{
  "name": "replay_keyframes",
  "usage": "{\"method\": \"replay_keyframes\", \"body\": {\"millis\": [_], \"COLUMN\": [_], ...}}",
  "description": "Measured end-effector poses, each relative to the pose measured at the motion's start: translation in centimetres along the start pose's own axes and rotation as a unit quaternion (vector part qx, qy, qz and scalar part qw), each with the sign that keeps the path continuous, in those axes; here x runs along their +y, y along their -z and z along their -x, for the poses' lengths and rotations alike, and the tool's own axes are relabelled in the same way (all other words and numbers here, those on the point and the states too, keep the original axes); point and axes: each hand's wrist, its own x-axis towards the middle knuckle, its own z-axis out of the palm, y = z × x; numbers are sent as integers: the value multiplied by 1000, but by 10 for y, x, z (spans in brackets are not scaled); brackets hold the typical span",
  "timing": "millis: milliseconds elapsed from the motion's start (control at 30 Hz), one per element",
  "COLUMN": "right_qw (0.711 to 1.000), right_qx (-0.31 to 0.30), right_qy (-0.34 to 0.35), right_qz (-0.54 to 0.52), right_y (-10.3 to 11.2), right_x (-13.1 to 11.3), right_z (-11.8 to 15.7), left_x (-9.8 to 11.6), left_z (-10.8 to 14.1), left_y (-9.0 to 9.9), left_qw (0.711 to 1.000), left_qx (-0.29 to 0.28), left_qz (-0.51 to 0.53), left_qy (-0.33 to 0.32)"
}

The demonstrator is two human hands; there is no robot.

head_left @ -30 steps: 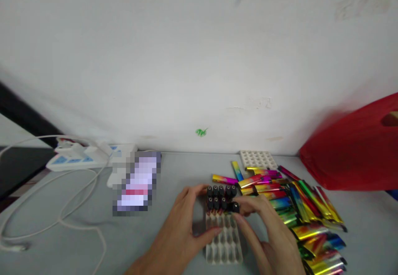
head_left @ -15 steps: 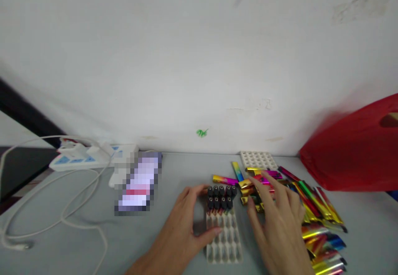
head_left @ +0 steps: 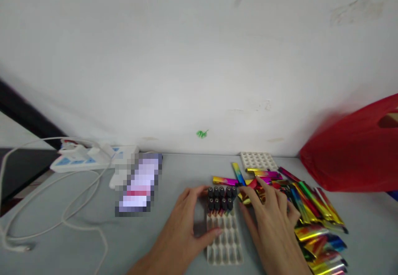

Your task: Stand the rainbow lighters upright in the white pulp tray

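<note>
Behind everything we see the wall [head_left: 199, 59], unchanged, with the table [head_left: 177, 171] below it and the red bag [head_left: 354, 150] on the right. The pile [head_left: 306, 200] of shiny sticks spreads beside our right hand [head_left: 241, 198], which half a second ago was reaching over it and is now back just beside the tray [head_left: 224, 248]; thumb and index nearly meet, but we cannot tell whether they grip a stick. Our left hand [head_left: 183, 221] has stayed put, curved in an open C, fingers at the tray's far left corner, thumb over its near pits. The spare tray [head_left: 258, 159] lies by the wall, unmoved. Smallest are the black ends [head_left: 217, 191] standing in our tray: five in the back row, four in the next, the fourth now released, leaving that row one short.
</note>
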Motion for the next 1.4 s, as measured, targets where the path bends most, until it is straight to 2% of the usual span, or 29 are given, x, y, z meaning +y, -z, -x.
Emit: {"method": "replay_keyframes", "body": {"millis": [233, 300, 367, 433, 533, 633, 700, 733, 867, 1000, 1133, 1233, 1400], "right_qw": [997, 990, 973, 938, 859, 773, 728, 718, 715, 661, 623, 590, 524], "right_qx": [38, 68, 95, 108, 93, 40, 8, -2, -32, -26, -45, -54, -122], "right_qy": [17, -4, -56, -113, -162, -169, -166, -174, -246, -289, -285, -312, -322], "right_qz": [-63, -123, -204, -309, -477, -610, -665, -674, -654, -692, -727, -743, -779], "right_y": [-1, 5, 13, 22, 29, 26, 23, 22, 28, 37, 35, 36, 46], "right_x": [-4, -9, -15, -21, -21, -11, -3, -1, -7, -20, -19, -18, -22], "right_z": [0, -2, -4, -6, -6, -5, -6, -8, -13, -16, -16, -15, -16], "left_x": [2, 2, 1, 1, 0, 0, 0, 0, 0, 2, 3, 2, 2], "left_z": [0, 0, 0, 1, 1, 1, 1, 1, 1, 1, 1, 1, 0], "left_y": [0, 0, 0, 0, 0, 0, -1, -1, -1, 0, 1, 1, 1], "left_qw": [1000, 1000, 1000, 1000, 1000, 1000, 1000, 1000, 1000, 1000, 1000, 1000, 1000], "left_qx": [5, 6, 6, 5, 1, -2, -2, -3, 2, -1, -7, -9, -4], "left_qz": [3, 1, 0, 0, 1, -1, -2, -3, -4, -5, -4, -4, -1], "left_qy": [-7, -6, -3, -3, -5, -6, -6, -5, -4, -3, -1, -3, -7]}}
